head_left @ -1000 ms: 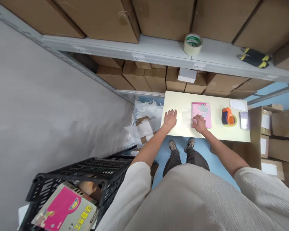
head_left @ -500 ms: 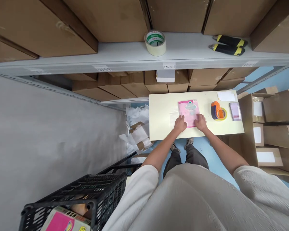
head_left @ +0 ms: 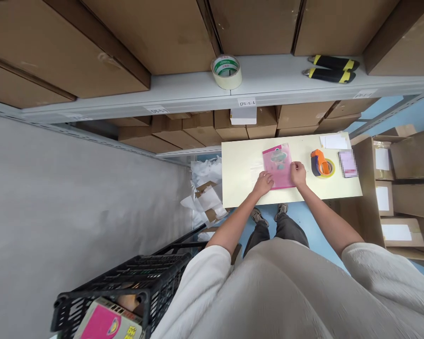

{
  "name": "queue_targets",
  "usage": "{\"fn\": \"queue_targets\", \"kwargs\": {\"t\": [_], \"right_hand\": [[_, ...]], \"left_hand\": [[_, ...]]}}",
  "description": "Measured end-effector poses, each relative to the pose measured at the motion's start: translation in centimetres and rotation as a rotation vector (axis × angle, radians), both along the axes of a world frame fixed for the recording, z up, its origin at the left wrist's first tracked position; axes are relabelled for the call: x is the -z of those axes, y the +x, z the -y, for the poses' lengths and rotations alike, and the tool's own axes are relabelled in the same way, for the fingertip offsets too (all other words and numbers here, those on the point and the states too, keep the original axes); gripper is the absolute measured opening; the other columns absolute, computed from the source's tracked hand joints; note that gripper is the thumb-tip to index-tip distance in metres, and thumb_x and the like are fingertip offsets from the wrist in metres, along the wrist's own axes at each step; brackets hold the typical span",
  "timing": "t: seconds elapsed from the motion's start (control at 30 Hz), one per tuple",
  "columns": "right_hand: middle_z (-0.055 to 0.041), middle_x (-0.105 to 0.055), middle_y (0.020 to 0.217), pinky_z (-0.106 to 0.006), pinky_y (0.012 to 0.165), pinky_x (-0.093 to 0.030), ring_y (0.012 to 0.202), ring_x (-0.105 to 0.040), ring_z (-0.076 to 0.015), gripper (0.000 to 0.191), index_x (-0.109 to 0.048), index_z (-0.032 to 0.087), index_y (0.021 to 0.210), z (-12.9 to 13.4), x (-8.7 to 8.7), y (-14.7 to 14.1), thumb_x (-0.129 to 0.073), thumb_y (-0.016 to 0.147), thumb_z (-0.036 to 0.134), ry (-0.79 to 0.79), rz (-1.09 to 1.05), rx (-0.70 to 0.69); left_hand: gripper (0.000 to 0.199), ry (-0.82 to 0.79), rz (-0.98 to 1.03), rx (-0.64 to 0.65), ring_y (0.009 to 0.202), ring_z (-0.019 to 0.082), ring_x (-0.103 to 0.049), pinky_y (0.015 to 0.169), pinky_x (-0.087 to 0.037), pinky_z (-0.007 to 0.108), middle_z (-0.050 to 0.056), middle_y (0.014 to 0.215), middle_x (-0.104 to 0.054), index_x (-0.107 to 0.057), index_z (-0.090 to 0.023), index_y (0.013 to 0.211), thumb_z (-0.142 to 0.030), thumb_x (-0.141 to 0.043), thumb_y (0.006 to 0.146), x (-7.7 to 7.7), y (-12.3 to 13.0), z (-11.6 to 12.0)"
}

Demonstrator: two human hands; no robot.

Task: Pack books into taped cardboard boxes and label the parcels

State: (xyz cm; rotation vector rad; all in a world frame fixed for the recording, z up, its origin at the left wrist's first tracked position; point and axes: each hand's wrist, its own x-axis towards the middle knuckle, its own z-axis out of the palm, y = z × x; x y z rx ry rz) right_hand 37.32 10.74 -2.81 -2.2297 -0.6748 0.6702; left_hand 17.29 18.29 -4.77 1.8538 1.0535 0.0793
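A flat pink packet point(head_left: 281, 173) with a pale green printed patch lies on the cream tabletop point(head_left: 238, 165), turned slightly. It looks glossy, as if in clear film. At its lower left corner, my left hand point(head_left: 264, 183) has bent fingers gripping the edge; the thumb is hard to make out. My right hand point(head_left: 298, 174) is closed around the packet's right edge, with its fingers curled. To the right of that hand stands an orange and dark blue tape dispenser point(head_left: 318, 162) with a yellowish tape roll point(head_left: 328, 168).
White paper slips point(head_left: 334, 141) and a purple-white pack point(head_left: 348, 164) lie at the table's right end. On the shelf above sit a tape roll point(head_left: 229, 81) and two black-yellow cutters point(head_left: 334, 75). A black crate point(head_left: 151, 282) stands lower left, crumpled paper point(head_left: 205, 176) beside the table.
The pink packet has tilted a little, its right edge lifted or pulled by my right hand, which has moved slightly up along that edge. The view has shifted slightly.
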Motion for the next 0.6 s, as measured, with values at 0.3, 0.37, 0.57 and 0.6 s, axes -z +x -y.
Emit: {"fn": "queue_targets", "kwargs": {"t": [0.3, 0.37, 0.57, 0.6], "right_hand": [[-0.0058, -0.079, 0.098, -0.038, 0.088, -0.059, 0.085, -0.073, -0.0212, 0.037, -0.076, 0.023, 0.104, -1.6, 0.9, -5.2, -0.060, 0.093, 0.054, 0.215, -0.386, -0.123], [-0.0055, -0.080, 0.101, -0.043, 0.097, -0.060, 0.091, -0.075, -0.0232, 0.030, -0.076, 0.024, 0.102, -1.3, 2.5, -5.5, -0.063, 0.088, 0.046, 0.117, -0.358, -0.117], [-0.0073, -0.082, 0.119, -0.047, 0.111, -0.056, 0.113, -0.076, -0.0268, 0.027, -0.079, 0.024, 0.107, -0.9, 5.2, -6.3, -0.062, 0.086, 0.032, -0.042, -0.307, -0.180], [-0.0078, -0.082, 0.120, -0.047, 0.111, -0.057, 0.114, -0.076, -0.0271, 0.028, -0.079, 0.024, 0.109, -1.1, 5.4, -6.6, -0.062, 0.087, 0.031, -0.066, -0.305, -0.186]], "left_hand": [[0.041, -0.202, 0.418, -0.648, 0.088, 0.019, -0.075, 0.084, -0.058, 0.033, 0.007, 0.105, -0.077, -0.064, -0.024, 0.116, -0.057, -0.039, 0.114, -5.0, -4.2, -1.8], [0.048, -0.264, 0.424, -0.710, 0.085, 0.019, -0.076, 0.081, -0.057, 0.032, 0.008, 0.102, -0.077, -0.062, -0.024, 0.115, -0.062, -0.033, 0.114, -5.4, -5.5, -2.2], [0.042, -0.189, 0.213, -0.707, 0.092, 0.021, -0.074, 0.085, -0.055, 0.032, 0.004, 0.096, -0.077, -0.062, -0.027, 0.112, -0.063, -0.041, 0.112, -4.5, -9.5, -3.3], [0.037, -0.180, 0.163, -0.681, 0.094, 0.022, -0.074, 0.087, -0.054, 0.032, 0.003, 0.096, -0.077, -0.063, -0.027, 0.113, -0.061, -0.046, 0.112, -4.1, -9.9, -3.6]]}}
